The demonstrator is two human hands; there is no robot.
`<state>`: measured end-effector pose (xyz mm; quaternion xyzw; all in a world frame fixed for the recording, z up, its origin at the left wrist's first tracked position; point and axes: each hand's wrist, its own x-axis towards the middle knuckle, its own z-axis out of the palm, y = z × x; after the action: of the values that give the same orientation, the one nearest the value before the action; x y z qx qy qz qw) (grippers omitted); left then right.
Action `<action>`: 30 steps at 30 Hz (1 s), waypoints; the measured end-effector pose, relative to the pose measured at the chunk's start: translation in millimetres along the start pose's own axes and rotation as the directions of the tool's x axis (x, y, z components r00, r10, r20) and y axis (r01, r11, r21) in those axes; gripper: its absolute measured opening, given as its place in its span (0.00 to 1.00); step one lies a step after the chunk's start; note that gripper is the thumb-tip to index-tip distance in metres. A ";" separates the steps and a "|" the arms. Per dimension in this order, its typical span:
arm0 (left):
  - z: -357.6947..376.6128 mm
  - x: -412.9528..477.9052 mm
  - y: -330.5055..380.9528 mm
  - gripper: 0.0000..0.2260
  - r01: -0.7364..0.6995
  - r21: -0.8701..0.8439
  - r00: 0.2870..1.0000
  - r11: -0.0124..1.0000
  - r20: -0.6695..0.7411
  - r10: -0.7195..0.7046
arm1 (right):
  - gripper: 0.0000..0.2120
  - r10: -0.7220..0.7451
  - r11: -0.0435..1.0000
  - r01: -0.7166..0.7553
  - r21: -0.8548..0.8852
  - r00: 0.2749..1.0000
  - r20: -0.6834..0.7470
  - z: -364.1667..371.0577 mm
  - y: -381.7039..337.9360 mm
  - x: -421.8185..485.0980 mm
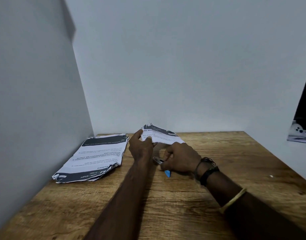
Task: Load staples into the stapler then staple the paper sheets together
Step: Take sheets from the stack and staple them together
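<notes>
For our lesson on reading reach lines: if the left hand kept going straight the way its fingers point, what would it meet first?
The left hand already grips the lifted paper sheets; beyond them, probably the wall, though depth is unclear.

a plain desk corner, likely a home or small office study nook: a wood-grain table point(183, 205) pushed against bare pale walls point(183, 66), with a stack of printed sheets point(96, 156) headed "desk / study" lying on it.

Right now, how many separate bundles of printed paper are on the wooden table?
2. One bundle lies flat near the left wall; the other bundle is lifted by the left hand at the table's far edge. Single sheets cannot be counted.
</notes>
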<state>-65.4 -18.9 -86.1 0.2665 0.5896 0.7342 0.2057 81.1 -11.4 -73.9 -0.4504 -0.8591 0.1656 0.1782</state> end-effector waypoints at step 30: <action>114.7 -85.6 2.7 0.26 -0.347 0.518 0.849 0.782 0.528 0.027 | 0.05 0.592 0.759 -0.330 0.561 0.708 -0.384 -56.9 120.7 -23.0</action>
<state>73.5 14.4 -77.6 0.5545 0.6864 0.4355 0.1781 205.5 41.6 -81.0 -0.6295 -0.5635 0.2671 0.4635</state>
